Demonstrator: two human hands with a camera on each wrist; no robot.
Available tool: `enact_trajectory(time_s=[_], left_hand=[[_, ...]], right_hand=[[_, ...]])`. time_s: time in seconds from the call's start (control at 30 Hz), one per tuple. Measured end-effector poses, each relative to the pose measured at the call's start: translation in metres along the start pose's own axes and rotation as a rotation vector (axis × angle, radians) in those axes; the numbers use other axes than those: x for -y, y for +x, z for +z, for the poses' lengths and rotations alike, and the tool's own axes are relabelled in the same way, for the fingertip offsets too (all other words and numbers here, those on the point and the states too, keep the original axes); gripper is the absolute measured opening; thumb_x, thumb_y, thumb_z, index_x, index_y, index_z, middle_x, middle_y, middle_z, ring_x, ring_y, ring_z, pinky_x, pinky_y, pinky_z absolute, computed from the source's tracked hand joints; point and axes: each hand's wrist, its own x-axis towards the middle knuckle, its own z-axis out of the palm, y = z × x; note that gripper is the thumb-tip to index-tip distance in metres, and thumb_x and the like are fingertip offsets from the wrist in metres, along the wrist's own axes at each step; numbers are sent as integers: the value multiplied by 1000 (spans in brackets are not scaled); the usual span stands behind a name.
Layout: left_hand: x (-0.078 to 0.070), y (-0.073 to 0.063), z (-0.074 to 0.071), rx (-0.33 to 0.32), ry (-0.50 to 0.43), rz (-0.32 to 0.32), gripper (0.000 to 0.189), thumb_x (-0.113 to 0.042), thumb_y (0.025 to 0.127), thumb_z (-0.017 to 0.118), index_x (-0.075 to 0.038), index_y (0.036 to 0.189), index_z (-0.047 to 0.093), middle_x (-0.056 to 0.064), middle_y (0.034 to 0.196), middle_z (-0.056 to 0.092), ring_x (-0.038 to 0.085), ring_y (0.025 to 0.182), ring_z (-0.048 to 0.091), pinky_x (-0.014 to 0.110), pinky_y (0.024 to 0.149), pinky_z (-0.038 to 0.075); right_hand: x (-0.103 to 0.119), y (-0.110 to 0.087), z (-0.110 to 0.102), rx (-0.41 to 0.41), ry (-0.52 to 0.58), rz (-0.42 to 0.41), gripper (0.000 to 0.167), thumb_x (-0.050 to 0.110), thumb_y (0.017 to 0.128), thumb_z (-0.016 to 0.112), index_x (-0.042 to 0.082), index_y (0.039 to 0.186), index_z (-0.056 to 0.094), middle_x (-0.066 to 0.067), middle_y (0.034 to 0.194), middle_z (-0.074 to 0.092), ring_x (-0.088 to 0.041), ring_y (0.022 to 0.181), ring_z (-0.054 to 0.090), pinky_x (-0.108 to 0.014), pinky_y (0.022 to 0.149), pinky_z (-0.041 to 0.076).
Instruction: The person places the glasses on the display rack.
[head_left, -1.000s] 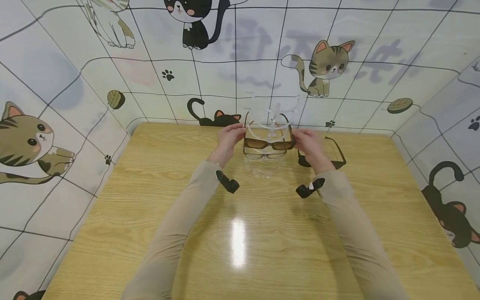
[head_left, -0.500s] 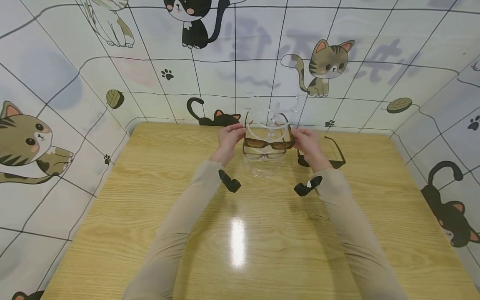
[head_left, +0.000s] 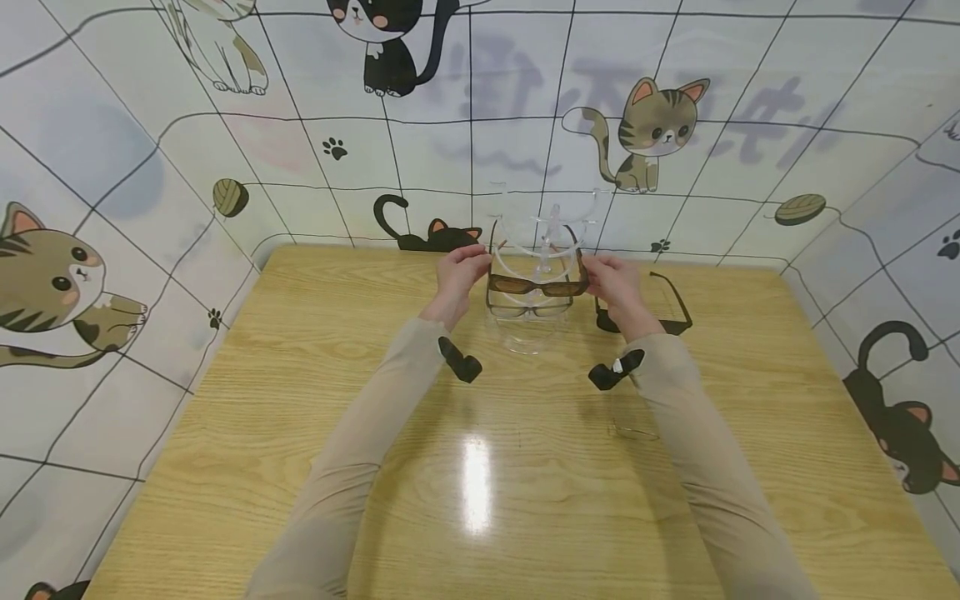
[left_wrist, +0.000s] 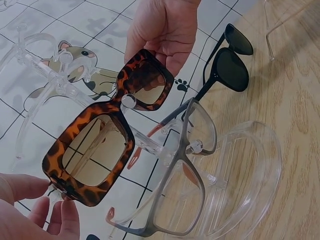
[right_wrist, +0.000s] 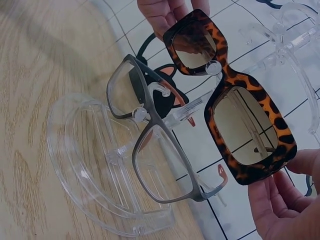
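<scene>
Tortoiseshell sunglasses (head_left: 513,286) with brown lenses are at a clear display stand (head_left: 525,347), their bridge at one of its nose-shaped knobs. My left hand (head_left: 457,279) pinches their left front corner by the hinge, as the left wrist view shows at the tortoiseshell frame (left_wrist: 54,155). At the opposite corner my right hand (head_left: 618,287) grips the same sunglasses, thumb and fingers around the hinge. Below them, grey-framed eyeglasses (right_wrist: 152,114) with orange temple tips rest on a lower knob. Neither hand touches that pair.
Black sunglasses (head_left: 677,327) lie on the wooden table (head_left: 315,375) beside the right hand. Thin-rimmed eyeglasses (head_left: 636,433) lie nearer, by the right forearm. Curved clear arms rise at the stand's top, close to the cat-patterned wall (head_left: 420,158).
My wrists have drawn very slightly closer together and forward since the earliest frame. Both hands keep their hold on the tortoiseshell sunglasses, which stay at nearly the same spot.
</scene>
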Motion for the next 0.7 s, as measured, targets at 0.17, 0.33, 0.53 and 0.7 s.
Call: enact_trajectory(time_s=[0.17,0.33,0.53,0.7], left_hand=[[0,1,1,0,-8,-6,28,7,84,63,10,113,61,5,90,60,33,107,59,24,81,53],[-1,0,0,8,-1,-11,30,7,85,62,11,115,59,12,102,61,33,107,59,26,84,52],[-3,-3,-3,1,33,-14,27,4,87,61,7,114,61,21,123,56,17,86,62,30,91,49],[-3,-7,-8,5,48,-26,27,4,88,60,6,115,60,19,123,55,27,104,60,28,90,50]], right_hand=[[0,0,0,12,-11,-11,8,15,93,57,8,94,56,5,72,59,-6,66,56,-15,59,50],[-1,-2,-2,15,-32,-15,11,17,94,57,6,97,57,4,76,57,-6,68,55,-15,61,50],[-4,-6,-4,30,-49,-53,16,18,94,57,2,95,57,5,75,58,-6,68,55,-16,63,49],[-6,-9,-7,41,-77,-96,20,18,92,60,0,100,59,7,78,60,-5,71,58,-16,68,49]])
